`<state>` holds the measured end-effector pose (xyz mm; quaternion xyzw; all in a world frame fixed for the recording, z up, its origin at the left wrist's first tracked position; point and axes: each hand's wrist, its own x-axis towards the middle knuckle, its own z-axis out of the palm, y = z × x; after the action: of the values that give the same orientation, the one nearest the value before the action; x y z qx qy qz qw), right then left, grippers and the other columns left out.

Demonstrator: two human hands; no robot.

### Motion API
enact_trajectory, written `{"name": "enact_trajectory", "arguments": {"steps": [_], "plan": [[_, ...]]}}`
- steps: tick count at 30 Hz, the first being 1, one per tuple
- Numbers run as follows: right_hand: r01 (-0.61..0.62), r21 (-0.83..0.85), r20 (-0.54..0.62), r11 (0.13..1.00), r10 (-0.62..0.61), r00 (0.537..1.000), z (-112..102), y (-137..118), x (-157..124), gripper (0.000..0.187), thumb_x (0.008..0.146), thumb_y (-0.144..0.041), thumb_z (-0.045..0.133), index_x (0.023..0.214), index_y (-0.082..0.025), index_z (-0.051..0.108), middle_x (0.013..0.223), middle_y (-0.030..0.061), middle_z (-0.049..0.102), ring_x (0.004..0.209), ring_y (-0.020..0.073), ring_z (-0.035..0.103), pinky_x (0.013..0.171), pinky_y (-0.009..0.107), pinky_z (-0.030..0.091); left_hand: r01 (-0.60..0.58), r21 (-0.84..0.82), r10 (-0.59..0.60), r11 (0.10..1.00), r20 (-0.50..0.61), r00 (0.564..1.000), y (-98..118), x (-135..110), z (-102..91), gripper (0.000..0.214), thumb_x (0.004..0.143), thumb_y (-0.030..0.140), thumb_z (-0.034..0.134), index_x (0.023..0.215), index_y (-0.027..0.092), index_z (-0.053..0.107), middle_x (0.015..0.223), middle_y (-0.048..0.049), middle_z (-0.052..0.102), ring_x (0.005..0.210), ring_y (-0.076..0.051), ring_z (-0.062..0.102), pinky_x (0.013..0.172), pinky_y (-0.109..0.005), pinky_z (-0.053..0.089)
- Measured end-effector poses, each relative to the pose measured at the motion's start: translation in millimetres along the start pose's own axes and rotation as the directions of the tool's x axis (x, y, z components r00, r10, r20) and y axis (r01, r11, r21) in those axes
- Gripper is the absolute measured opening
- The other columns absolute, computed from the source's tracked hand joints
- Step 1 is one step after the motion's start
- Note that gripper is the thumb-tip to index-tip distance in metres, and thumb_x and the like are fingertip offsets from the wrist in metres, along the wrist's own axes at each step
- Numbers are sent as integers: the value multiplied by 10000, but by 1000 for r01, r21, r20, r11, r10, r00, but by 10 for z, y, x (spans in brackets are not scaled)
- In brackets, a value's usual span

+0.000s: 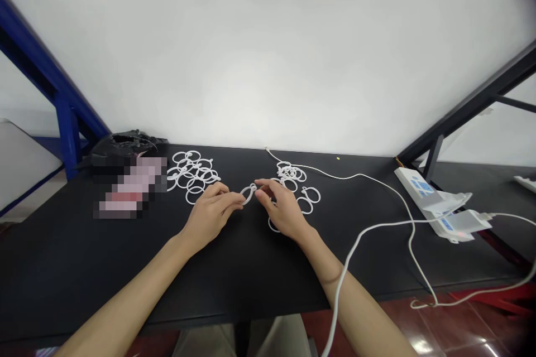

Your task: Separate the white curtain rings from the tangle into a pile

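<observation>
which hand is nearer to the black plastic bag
Left. The left hand sits right of the black plastic bag, nearer the camera; the right hand is farther right.

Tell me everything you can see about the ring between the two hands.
The ring is white and thin, plastic by its look, with a small loop at its far end. It is held tilted over the black table. The left hand pinches its left side; the right hand is at the loop, contact unclear.
</observation>
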<state>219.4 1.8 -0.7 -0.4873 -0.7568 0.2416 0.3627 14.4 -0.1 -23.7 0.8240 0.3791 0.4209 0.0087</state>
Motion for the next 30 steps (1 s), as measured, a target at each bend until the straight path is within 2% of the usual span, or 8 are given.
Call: {"name": "enact_trajectory", "arguments": {"steps": [7,13,16,19,21,25,27,30], "plan": [[-70,136,13,988,68,998,17,-26,-5,221,951,-363,530,1049,-193,630,866,23,693,772,137,642,726,267,494,-23,0,23,1000,26,999,16,-38,18,143,917,210,581,920,223,723,811,-25,576,756,-135,573,696,-254,502],[-44,113,29,993,41,999,27,-1,-9,216,954,-352,524,1067,-204,631,862,19,681,744,137,629,719,273,494,-28,-10,29,1000,41,999,11,-50,17,144,915,225,590,929,239,733,855,-32,562,771,-135,557,722,-268,501],[-9,77,21,997,8,1000,41,16,-3,182,957,-328,517,1001,-210,649,845,15,683,745,142,618,708,272,483,-28,-10,29,1000,46,999,15,-51,25,153,923,234,579,932,248,730,854,-34,571,773,-138,551,730,-272,500],[22,32,-16,999,-22,1000,48,20,9,169,947,-308,532,878,-214,655,781,6,672,701,143,598,683,269,472,-15,-18,17,1000,108,994,46,-40,15,142,934,234,555,979,245,689,862,-29,625,816,-157,557,770,-299,499],[38,16,-41,999,-37,998,48,14,14,154,936,-289,551,846,-215,650,761,4,668,697,145,597,685,269,472,19,-36,-12,999,176,984,77,-26,-5,176,924,266,567,1084,235,632,983,-43,659,930,-187,564,854,-347,495],[83,12,-52,996,-82,995,58,-14,5,129,925,-247,568,826,-217,644,801,8,685,746,150,623,720,273,483,112,-31,-99,993,265,959,116,-3,-35,471,885,417,604,1294,205,504,1237,-95,594,1132,-248,513,969,-435,457],[104,16,-43,994,-103,994,79,-29,-10,142,931,-242,560,818,-221,645,820,8,697,765,149,633,731,274,489,128,-24,-115,991,299,947,118,0,-29,476,898,450,576,1302,207,507,1211,-90,612,1109,-250,522,962,-447,453],[136,-1,-25,991,-136,990,117,-36,-35,141,937,-270,568,830,-231,653,835,3,705,768,144,638,735,269,493,123,-25,-107,992,338,935,117,0,-5,357,930,424,528,1211,208,572,1074,-65,662,1005,-235,545,904,-427,467]]}}
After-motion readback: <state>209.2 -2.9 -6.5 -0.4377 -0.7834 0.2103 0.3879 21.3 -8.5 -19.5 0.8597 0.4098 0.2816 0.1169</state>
